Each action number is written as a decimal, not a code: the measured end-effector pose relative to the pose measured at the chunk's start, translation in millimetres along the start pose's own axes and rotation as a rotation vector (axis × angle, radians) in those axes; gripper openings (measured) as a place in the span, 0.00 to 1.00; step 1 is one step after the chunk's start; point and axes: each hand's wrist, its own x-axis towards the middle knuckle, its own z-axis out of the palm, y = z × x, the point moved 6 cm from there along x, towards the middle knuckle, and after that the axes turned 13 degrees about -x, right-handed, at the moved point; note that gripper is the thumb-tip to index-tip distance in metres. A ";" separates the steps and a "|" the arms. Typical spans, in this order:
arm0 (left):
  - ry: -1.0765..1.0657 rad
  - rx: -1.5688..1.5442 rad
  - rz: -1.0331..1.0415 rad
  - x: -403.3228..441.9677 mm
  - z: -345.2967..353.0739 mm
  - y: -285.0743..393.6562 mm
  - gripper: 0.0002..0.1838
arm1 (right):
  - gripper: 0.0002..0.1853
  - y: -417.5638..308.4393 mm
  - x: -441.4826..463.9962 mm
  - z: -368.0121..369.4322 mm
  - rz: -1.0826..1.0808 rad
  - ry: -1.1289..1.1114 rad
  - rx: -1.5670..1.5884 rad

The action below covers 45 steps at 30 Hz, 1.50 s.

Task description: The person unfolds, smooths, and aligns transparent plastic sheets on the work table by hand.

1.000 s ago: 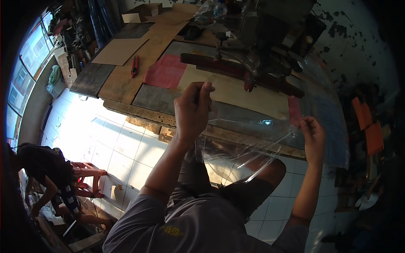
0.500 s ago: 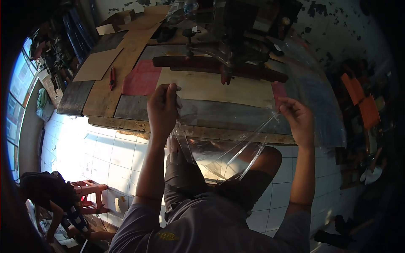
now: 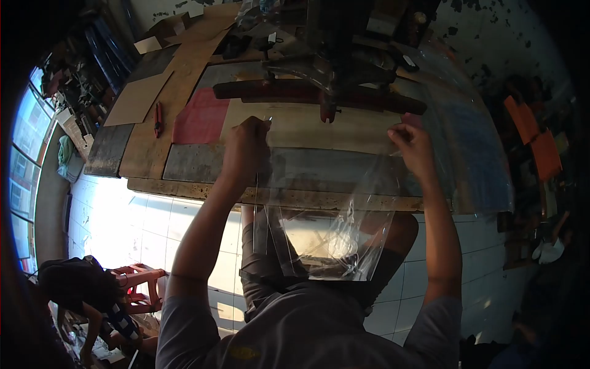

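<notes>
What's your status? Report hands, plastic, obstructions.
Left hand and right hand pinching clear plastic. Plastic hanging past table edge. Dark red bar beyond both hands, clear of them.

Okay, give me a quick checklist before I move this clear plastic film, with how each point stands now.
1. Left hand pinching the clear plastic film: ok.
2. Right hand pinching its other side: ok.
3. Film smooth: not ok, creases show low down.
4. Film free of the table edge: cannot tell, they overlap in view.
5. Red cutter away from both hands: ok, off to the left.
6. Dark red bar secured: cannot tell.
</notes>
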 end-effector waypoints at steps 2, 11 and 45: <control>-0.022 0.049 0.070 13.3 5.5 -9.5 0.14 | 0.10 6.8 16.4 6.9 -0.075 0.015 -0.155; -0.016 -0.049 0.062 21.1 -7.6 10.8 0.12 | 0.08 -38.1 -4.8 -26.2 -0.219 0.289 0.040; -0.265 0.051 -0.022 21.1 10.2 -3.6 0.13 | 0.14 -26.2 0.7 8.1 -0.215 -0.107 -0.393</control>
